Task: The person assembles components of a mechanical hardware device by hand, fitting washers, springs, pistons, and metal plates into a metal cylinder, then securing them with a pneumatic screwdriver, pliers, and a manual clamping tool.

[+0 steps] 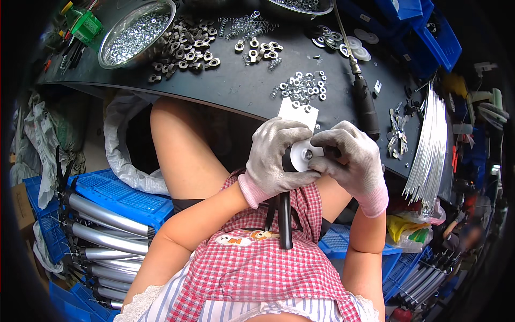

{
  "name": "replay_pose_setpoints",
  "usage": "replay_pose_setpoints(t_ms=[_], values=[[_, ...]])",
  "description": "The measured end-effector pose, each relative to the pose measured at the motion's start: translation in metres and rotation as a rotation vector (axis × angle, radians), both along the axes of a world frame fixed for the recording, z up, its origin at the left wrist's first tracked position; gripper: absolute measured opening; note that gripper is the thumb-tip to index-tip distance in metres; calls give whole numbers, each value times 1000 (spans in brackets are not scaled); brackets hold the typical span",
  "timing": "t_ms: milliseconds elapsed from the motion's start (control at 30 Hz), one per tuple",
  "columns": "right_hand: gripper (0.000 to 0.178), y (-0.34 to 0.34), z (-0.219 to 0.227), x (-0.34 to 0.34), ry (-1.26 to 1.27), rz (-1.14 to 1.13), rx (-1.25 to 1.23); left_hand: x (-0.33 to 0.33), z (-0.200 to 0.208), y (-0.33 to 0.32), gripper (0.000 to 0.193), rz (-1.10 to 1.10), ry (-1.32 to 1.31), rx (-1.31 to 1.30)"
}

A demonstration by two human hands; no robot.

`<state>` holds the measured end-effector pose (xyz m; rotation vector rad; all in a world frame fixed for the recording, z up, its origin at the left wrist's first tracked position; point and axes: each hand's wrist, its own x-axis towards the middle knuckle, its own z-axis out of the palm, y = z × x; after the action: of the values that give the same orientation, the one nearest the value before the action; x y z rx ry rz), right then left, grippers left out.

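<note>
Head cam: gloved L hand [276, 155] has its grip closed round a black-handled part [285, 222] w/ white disc [298, 157], near table [230, 91] edge; R hand's [351, 155] fingers at disc's R side, can't tell if grasping. Metal rings [303, 88] & springs [249, 26] on table.

Dk worktable [225, 80] across top, blue plastic bins [397, 27] at upper R, white plastic sack [113, 150] below tbl edge, bit of pale grey flr [96, 153] at L, blue crate [120, 193] nearby, cardboard box [20, 206] far L, yellow-and-white plastic bags [410, 231] lower R, far R bkgd dim, blurry
</note>
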<state>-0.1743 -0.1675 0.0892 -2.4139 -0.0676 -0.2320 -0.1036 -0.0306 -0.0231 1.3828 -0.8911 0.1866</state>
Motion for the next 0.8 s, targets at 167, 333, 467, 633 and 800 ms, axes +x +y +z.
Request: replay_pose_setpoints(t_ms=[167, 333, 467, 633, 800], values=[[33, -10, -7, -2, -129, 128, -44, 0, 4, 0, 61, -5, -7, 21], [36, -9, -8, -17, -106, 162, -381, 2, 5, 3, 63, 17, -17, 44], [37, -3, -9, -20, -130, 124, -389, 1, 6, 3, 64, -10, -25, 64], [33, 2, -15, -20, -177, 110, -395, -2, 13, 13, 74, -57, 48, 171], [41, 5, -30, -24, -244, -15, -87, -3, 4, 10, 99, -121, 71, 150]])
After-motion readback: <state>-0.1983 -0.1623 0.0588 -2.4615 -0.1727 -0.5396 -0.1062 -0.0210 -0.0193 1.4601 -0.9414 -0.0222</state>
